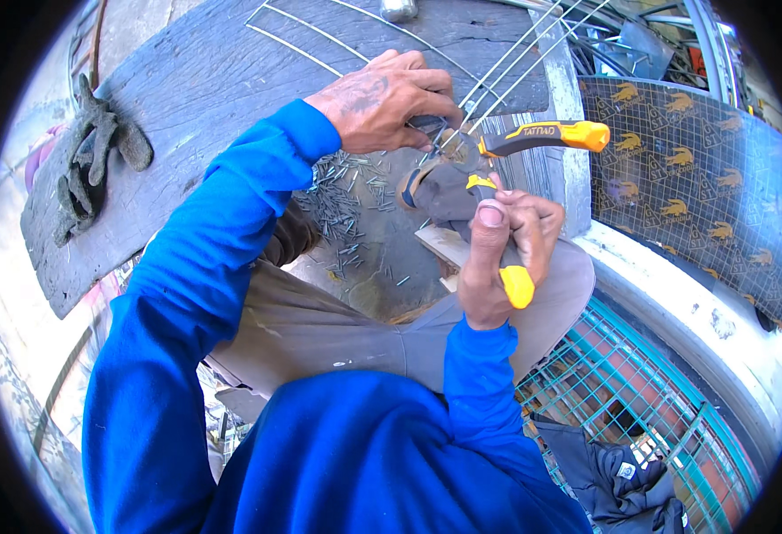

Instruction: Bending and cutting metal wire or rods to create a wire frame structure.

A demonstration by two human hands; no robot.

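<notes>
My right hand (506,245) grips pliers with black-and-yellow handles (546,136). The handles are spread wide; my thumb and fingers wrap the nearer one, while the other sticks out to the right. The jaws are close to my left fingertips, and I cannot tell whether they touch a wire. A frame of thin metal wires (302,54) lies across the dark wooden board, with long rods reaching to the upper right. My left hand (391,100) is closed on this wire frame at its near end, its fingertips partly hidden.
Many short cut wire pieces (342,196) lie on the ground between my legs. Dark work gloves (97,151) rest on the board's (195,84) left end. A patterned sheet (676,178) stands at the right, above teal wire mesh (618,392) with dark cloth (600,467) on it.
</notes>
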